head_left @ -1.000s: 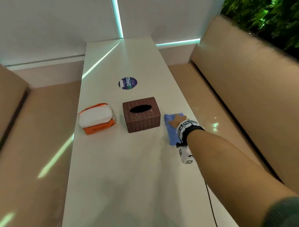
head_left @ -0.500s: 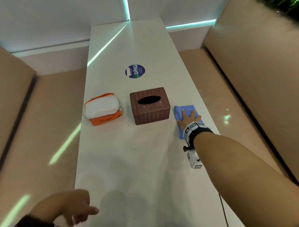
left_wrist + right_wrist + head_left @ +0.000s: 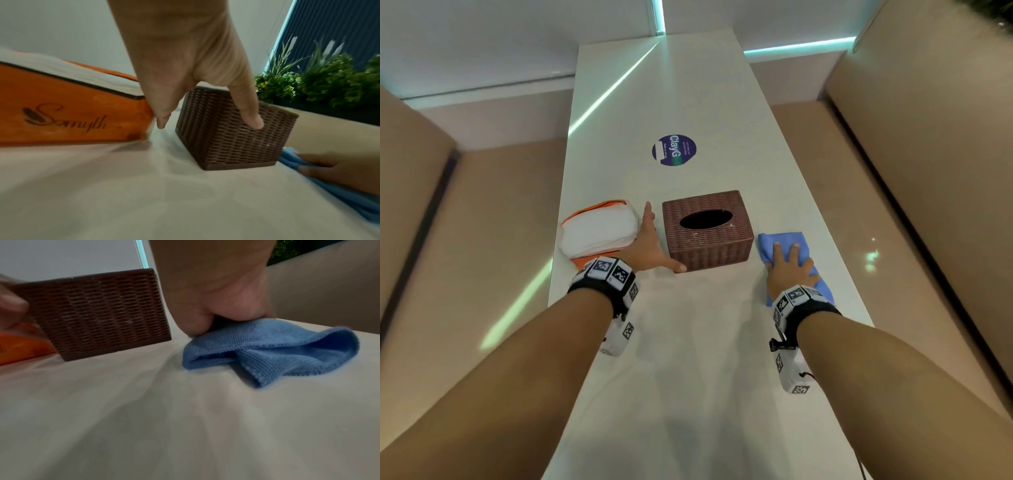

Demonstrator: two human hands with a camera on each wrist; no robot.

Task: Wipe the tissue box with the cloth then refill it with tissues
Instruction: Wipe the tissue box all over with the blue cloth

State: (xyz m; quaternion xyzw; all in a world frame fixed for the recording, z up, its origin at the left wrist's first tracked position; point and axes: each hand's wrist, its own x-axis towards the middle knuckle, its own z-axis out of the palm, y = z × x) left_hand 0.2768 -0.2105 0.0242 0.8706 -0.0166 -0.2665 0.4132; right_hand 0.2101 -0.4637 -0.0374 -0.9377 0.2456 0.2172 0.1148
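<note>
A brown woven tissue box (image 3: 707, 233) with an empty oval slot stands mid-table. To its left lies an orange pack of white tissues (image 3: 599, 231). My left hand (image 3: 654, 240) reaches into the gap between them with its fingers straight along the box's left side. Its thumb (image 3: 255, 121) touches the box's front face (image 3: 232, 142). Right of the box lies a blue cloth (image 3: 784, 240). My right hand (image 3: 787, 263) rests on it, and in the right wrist view its fingers (image 3: 216, 318) bunch the cloth (image 3: 277, 350) up off the table.
The long white table (image 3: 688, 377) carries a round purple sticker (image 3: 674, 150) beyond the box. Beige benches run along both sides, with a tall backrest (image 3: 928, 171) on the right. Green plants (image 3: 329, 87) stand behind that backrest.
My left hand has come forward from the near left corner to the box's left side. My right hand stayed on the cloth and gathered it. The view has tilted down.
</note>
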